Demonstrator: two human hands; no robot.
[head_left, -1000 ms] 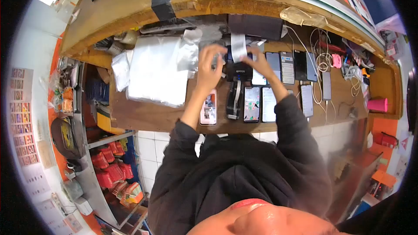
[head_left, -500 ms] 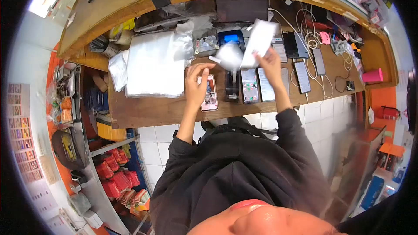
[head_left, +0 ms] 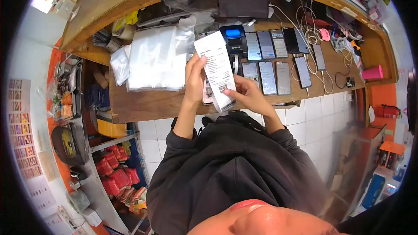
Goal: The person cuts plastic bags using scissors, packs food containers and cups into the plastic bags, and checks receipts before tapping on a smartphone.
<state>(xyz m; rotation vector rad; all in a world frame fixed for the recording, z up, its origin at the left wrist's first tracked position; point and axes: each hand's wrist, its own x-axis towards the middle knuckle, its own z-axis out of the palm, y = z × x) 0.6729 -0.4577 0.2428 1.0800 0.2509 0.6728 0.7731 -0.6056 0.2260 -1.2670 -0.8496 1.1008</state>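
Note:
A long white printed receipt (head_left: 214, 63) with a QR code near its lower end is held between both hands in front of my body. My left hand (head_left: 196, 74) grips its left edge, fingers closed on the paper. At the lower right, my right hand (head_left: 250, 95) pinches the receipt, the thumb resting by the QR code. Beneath the paper lies a phone (head_left: 207, 98), mostly covered. Behind the receipt stands a small receipt printer (head_left: 232, 35) with a blue-lit screen. Several phones, such as one with a lit screen (head_left: 267, 78), lie in rows to the right.
Clear plastic bags (head_left: 156, 58) are stacked on the desk's left. A dark tablet (head_left: 243, 5) stands at the back. White charging cables (head_left: 312, 39) tangle on the right, near a pink cup (head_left: 372, 72). Red packets (head_left: 117, 180) fill a lower shelf.
My right hand has brought the paper left and down from above the phones. My left hand has closed on it, and the printed side is now visible.

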